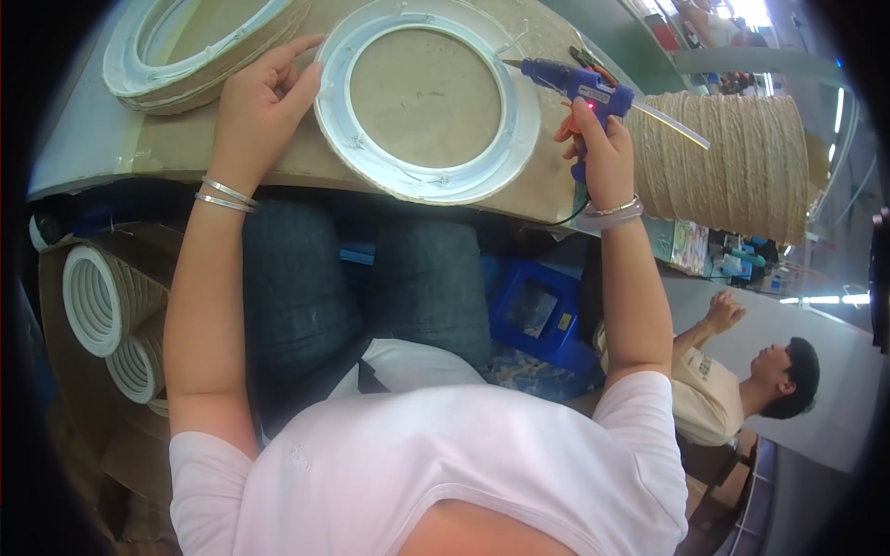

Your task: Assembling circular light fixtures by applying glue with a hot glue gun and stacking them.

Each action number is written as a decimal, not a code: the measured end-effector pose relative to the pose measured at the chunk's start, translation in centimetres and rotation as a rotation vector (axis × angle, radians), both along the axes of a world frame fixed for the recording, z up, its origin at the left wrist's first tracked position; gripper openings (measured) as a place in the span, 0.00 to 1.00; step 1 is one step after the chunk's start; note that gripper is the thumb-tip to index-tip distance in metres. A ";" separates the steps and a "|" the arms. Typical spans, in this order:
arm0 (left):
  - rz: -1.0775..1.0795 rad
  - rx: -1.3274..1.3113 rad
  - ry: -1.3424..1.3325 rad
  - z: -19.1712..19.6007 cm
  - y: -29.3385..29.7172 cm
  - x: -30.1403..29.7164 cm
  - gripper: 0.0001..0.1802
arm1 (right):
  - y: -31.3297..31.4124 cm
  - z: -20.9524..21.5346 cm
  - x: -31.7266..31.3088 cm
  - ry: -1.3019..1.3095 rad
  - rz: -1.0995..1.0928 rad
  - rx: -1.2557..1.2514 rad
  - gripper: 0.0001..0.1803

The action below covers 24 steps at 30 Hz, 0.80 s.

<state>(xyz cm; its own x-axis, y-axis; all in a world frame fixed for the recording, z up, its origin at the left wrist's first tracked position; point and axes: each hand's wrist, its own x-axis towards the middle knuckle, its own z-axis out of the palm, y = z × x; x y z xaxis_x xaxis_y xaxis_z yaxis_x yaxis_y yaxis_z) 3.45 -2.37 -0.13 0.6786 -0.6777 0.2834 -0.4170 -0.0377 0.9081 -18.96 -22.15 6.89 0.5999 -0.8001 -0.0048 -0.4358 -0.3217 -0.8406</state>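
A white ring frame (345, 125) lies on the brown-covered worktable, with thin wire or glue strands on its rim. My left hand (269, 107) holds the ring at its left edge, thumb and forefinger at the rim and the other fingers curled. In my right hand (603, 153) is a blue hot glue gun (593, 93), its small red light lit. Its nozzle points left, close to the ring's upper right rim; whether it touches cannot be made out. A clear glue stick (669, 123) juts from the back of the gun.
Another ring with a brown textured side (199, 88) stands at far left. A stack of brown textured rings (718, 162) rises on the right. More white rings (93, 301) fill a box at lower left. A blue stool (538, 310) is below the table; another person (714, 389) sits right.
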 end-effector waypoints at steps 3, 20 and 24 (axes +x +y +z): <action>0.001 0.005 0.002 0.1 0.0 0.1 0.15 | 0.0 -0.2 0.3 0.008 0.004 0.007 0.18; 0.000 0.005 -0.015 -0.2 0.3 0.0 0.15 | -0.1 -0.3 -0.1 0.043 -0.012 0.008 0.18; 0.005 0.004 -0.003 -0.6 0.2 0.2 0.15 | -0.2 -0.5 0.2 0.032 -0.013 0.014 0.17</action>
<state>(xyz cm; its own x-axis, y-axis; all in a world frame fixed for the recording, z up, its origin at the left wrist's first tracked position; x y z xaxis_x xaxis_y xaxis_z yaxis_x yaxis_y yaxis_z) 3.67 -2.20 -0.70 0.6814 -0.6751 0.2827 -0.4193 -0.0435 0.9068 -18.76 -22.33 6.40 0.5889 -0.8074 -0.0351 -0.4669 -0.3045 -0.8302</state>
